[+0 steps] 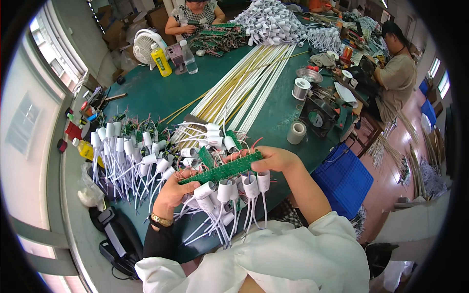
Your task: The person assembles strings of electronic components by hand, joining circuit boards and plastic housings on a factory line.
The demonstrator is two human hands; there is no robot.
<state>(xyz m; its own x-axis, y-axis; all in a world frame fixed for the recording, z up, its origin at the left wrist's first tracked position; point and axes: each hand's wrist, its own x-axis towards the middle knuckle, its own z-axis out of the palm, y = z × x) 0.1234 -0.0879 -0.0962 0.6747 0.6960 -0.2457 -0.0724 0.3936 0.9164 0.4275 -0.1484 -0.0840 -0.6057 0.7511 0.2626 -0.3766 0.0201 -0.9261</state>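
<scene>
A long green circuit board strip is held level between my two hands over the near edge of the table. Its left end is gripped by my left hand, thumb on top and fingers behind. My right hand pinches the other end the same way. Thin red wires rise behind the board. Just below it, white plastic cylinders with white cables hang over the table edge. More white cylinders and smaller green board pieces lie right behind my hands.
Many cabled cylinders crowd the left side. Long white and yellow strips run across the green table. Solder wire spools, a black fan and a blue crate are at right. Two co-workers sit around the table.
</scene>
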